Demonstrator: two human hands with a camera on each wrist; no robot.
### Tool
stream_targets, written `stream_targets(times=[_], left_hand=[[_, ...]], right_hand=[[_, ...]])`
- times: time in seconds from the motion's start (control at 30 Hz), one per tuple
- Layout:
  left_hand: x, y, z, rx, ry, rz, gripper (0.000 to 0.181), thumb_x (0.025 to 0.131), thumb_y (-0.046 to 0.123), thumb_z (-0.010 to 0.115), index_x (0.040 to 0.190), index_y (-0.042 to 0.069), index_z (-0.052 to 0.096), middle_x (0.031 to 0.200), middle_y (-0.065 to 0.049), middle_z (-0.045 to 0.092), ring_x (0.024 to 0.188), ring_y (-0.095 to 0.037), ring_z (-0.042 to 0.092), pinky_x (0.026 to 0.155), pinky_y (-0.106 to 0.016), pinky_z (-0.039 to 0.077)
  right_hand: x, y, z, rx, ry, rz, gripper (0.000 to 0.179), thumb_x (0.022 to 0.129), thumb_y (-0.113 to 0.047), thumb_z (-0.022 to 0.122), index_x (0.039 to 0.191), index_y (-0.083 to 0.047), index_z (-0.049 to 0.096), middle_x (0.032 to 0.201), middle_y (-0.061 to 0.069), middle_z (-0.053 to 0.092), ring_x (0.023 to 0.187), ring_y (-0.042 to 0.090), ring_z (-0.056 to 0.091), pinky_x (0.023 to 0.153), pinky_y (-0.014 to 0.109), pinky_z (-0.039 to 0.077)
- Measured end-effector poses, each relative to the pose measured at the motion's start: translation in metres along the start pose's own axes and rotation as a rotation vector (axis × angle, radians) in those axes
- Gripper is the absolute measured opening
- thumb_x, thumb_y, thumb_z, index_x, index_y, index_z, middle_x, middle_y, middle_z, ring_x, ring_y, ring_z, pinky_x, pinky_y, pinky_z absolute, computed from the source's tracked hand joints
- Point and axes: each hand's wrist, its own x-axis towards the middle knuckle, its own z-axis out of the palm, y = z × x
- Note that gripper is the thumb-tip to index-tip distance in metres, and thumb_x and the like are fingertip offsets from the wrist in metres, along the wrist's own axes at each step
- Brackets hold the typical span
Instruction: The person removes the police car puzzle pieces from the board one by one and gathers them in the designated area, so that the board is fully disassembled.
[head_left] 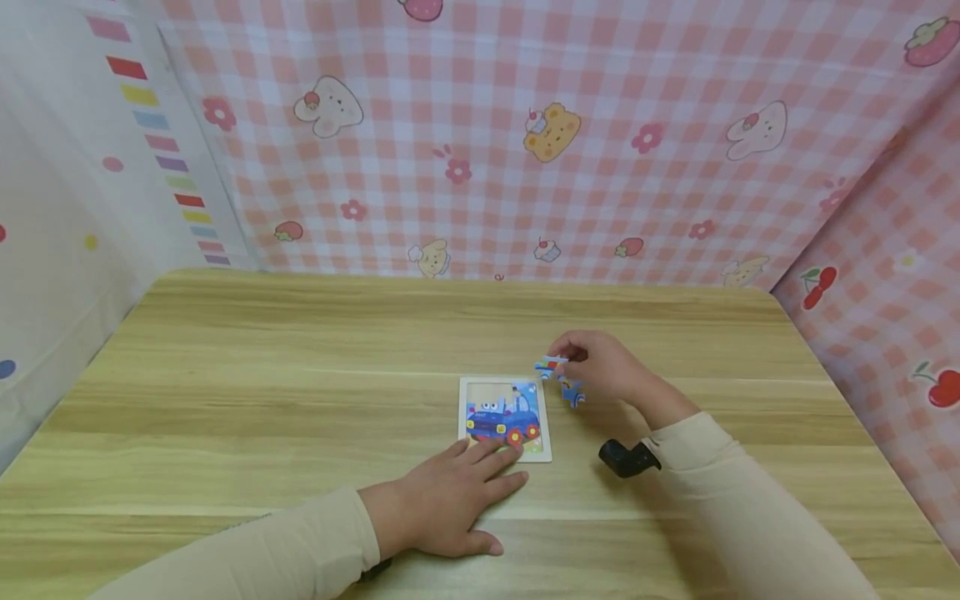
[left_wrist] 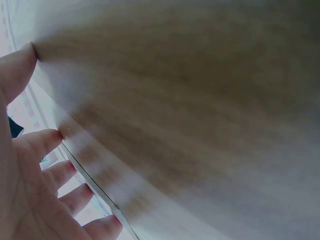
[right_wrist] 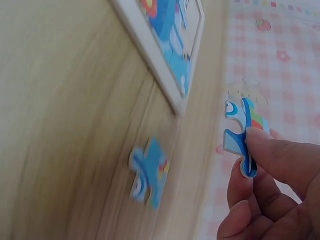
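A square puzzle board (head_left: 545, 433) with a pale frame lies on the table, a blue cartoon car picture partly filling it. Bare backing shows at its upper left. My left hand (head_left: 457, 498) rests with spread, straight fingers on the board's near edge. In the left wrist view its fingertips (left_wrist: 75, 172) touch the frame's side. My right hand (head_left: 600, 367) pinches a puzzle piece (right_wrist: 242, 135) between thumb and fingers, raised beyond the board's far right corner. Another blue puzzle piece (head_left: 573, 393) lies on the table just right of the board.
The wooden table (head_left: 300, 400) extends around the board on all sides. A pink checked cloth (head_left: 480, 125) hangs behind it, with another at the right and a white dotted cloth (head_left: 60, 208) at the left. A black wrist device (head_left: 628, 458) sticks out from the right sleeve.
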Motion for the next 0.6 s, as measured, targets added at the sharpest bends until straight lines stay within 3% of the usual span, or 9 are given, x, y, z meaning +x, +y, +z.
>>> stream_targets(times=[0.33,0.6], left_hand=[[0.0,0.0,0.0,0.007,-0.006,-0.003,0.075,0.09,0.065,0.048,0.151,0.021,0.036,0.158,-0.005,0.027,0.144,-0.026,0.026,0.109,-0.047,0.034],[0.0,0.001,0.0,0.026,0.007,0.002,0.075,0.09,0.064,0.048,0.15,0.021,0.037,0.157,-0.005,0.028,0.143,-0.026,0.027,0.109,-0.046,0.035]], right_hand=[[-0.009,0.023,-0.016,0.009,0.054,-0.005,0.014,0.092,-0.003,0.061,0.104,0.001,0.067,0.094,0.011,0.064,0.088,0.023,0.055,0.08,0.036,0.046],[-0.015,0.043,-0.025,0.036,0.018,0.005,0.014,0.089,0.0,0.061,0.102,0.002,0.068,0.09,0.009,0.063,0.083,0.019,0.054,0.076,0.032,0.045]])
